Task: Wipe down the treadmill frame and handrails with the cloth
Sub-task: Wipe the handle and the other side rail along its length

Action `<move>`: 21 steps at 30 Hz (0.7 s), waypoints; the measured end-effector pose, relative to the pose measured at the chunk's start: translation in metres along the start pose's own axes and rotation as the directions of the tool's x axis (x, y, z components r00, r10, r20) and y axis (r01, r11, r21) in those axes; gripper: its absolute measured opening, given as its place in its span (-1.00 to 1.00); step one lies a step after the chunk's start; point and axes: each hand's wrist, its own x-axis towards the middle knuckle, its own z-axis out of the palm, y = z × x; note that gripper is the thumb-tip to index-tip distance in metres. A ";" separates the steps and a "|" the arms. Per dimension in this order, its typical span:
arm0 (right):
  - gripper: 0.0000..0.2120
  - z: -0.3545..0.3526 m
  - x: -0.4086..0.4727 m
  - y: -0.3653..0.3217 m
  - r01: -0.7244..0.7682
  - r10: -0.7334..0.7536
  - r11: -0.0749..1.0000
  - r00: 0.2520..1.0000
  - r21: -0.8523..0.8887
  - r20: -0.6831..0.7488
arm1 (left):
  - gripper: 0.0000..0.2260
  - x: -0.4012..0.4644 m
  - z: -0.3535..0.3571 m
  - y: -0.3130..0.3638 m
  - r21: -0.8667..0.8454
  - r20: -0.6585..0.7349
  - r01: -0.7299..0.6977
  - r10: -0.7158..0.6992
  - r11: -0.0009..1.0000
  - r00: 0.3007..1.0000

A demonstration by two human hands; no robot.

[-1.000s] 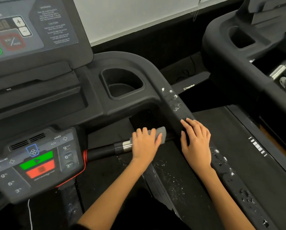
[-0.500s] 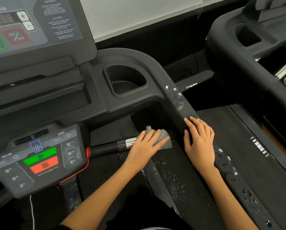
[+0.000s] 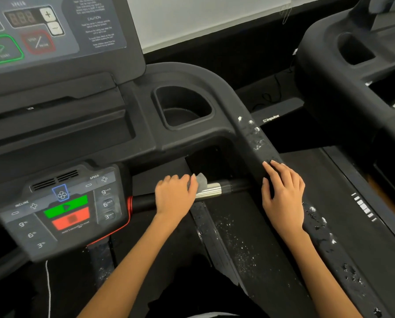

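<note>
A small grey cloth (image 3: 201, 180) lies over the treadmill's black cross handlebar (image 3: 143, 201), beside its silver sensor sleeve (image 3: 211, 191). My left hand (image 3: 174, 193) wraps over the bar and holds the cloth against it; only a corner of cloth shows past my fingers. My right hand (image 3: 282, 193) rests flat with spread fingers on the right side handrail (image 3: 251, 136), which is spotted with white droplets above and below my hand.
The control pad (image 3: 61, 210) with green and red buttons sits left of the bar. A cup holder (image 3: 182, 109) and the console screen (image 3: 54, 31) lie beyond. A second treadmill (image 3: 352, 65) stands to the right. White specks dot the side rail (image 3: 237, 237).
My left hand slid the cloth leftward along the cross bar, uncovering the silver sleeve. My right hand stayed on the side handrail.
</note>
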 end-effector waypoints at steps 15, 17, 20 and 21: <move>-0.65 0.013 0.003 -0.044 0.083 -0.093 0.990 0.992 0.115 0.084 | -0.49 -0.018 0.008 0.029 -0.291 0.213 -0.287 0.354 0.913 0.911; -0.59 0.022 0.000 -0.069 0.081 -0.166 0.942 0.956 0.326 0.241 | -0.44 -0.020 -0.001 0.022 -0.274 0.236 -0.240 0.307 0.931 0.922; -0.50 0.039 -0.008 -0.100 -0.030 -0.194 0.868 0.899 0.496 0.394 | -0.44 -0.021 -0.011 0.008 -0.124 0.221 -0.209 0.232 0.970 0.947; -0.48 0.044 -0.011 -0.108 -0.045 -0.181 0.870 0.897 0.491 0.402 | -0.46 -0.022 -0.015 0.002 -0.067 0.220 -0.204 0.214 0.977 0.952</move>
